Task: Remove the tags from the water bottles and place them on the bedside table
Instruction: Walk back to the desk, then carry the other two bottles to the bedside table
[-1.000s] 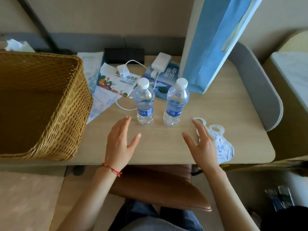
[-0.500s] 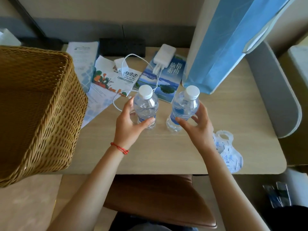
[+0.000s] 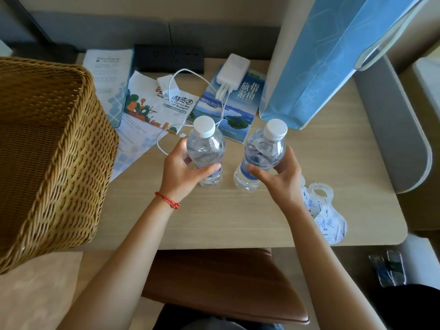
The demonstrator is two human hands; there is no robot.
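Note:
Two clear water bottles with white caps stand on the light wooden table (image 3: 238, 222). My left hand (image 3: 183, 172) grips the left bottle (image 3: 206, 148) around its body. My right hand (image 3: 281, 179) grips the right bottle (image 3: 264, 151), which tilts slightly to the right. Two white paper tags (image 3: 326, 215) with blue characters and round neck holes lie on the table near its right front edge, partly hidden by my right forearm.
A big wicker basket (image 3: 47, 151) fills the table's left side. Leaflets (image 3: 152, 108), a blue booklet (image 3: 235, 106), a white power bank (image 3: 233, 71) with cables and a black power strip (image 3: 169, 57) lie behind the bottles. A tall blue paper bag (image 3: 321, 58) stands at back right.
Both hands rose from the table, reached forward and closed round the bottles. The right bottle now tilts a little. The view has come closer to the table.

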